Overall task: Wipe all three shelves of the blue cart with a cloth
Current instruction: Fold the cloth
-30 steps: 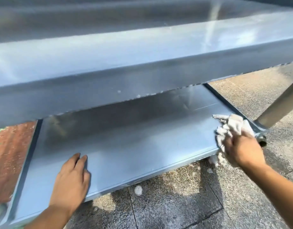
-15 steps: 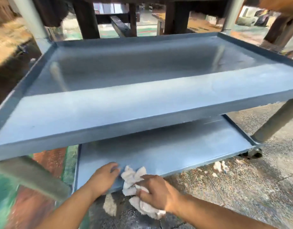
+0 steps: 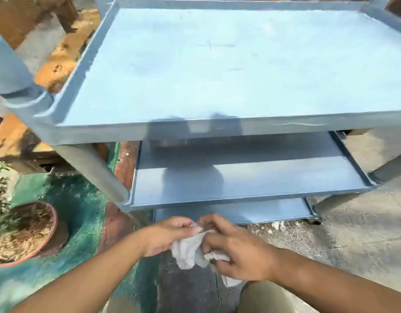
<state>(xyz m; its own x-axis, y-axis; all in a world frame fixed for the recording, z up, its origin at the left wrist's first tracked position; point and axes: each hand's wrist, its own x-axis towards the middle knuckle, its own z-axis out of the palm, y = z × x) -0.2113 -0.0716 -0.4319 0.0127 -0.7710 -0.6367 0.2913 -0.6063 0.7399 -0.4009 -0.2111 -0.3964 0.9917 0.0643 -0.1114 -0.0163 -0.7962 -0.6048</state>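
1. A blue cart (image 3: pixel 285 129) with three stacked shelves stands outdoors and fills most of the view from above; a grey-blue leg (image 3: pixel 93 168) slants down at its left front corner.
2. The top shelf (image 3: pixel 217 64), pale blue with a raised rim, lies broad and bare in the sun, with a shadow on its near edge.
3. The ground beside the cart is grey speckled pavement (image 3: pixel 353 233) on the right and green and reddish painted concrete (image 3: pixel 70 211) on the left.
4. The middle shelf (image 3: pixel 274 175) juts out beneath the top one, its front half lit and its back half in shade.
5. The bottom shelf (image 3: pixel 251 211) shows only as a narrow strip just above the person's hands.
6. A round brown pot (image 3: pixel 55 222) holding dry leaves sits on the green ground, well apart from the cart on the left.
7. The right hand (image 3: pixel 238 251) is curled around the lower folds of the cloth, knuckles up.
8. The left hand (image 3: pixel 170 236) pinches the cloth's upper edge between thumb and fingertips, almost meeting the right hand's fingers.
9. The white cloth (image 3: pixel 187 249), crumpled, hangs between both hands in front of the cart, touching none of the shelves.
10. A dark wheel (image 3: pixel 314 220) sits under the cart's right front corner, with small white scraps (image 3: pixel 277 225) on the pavement nearby.
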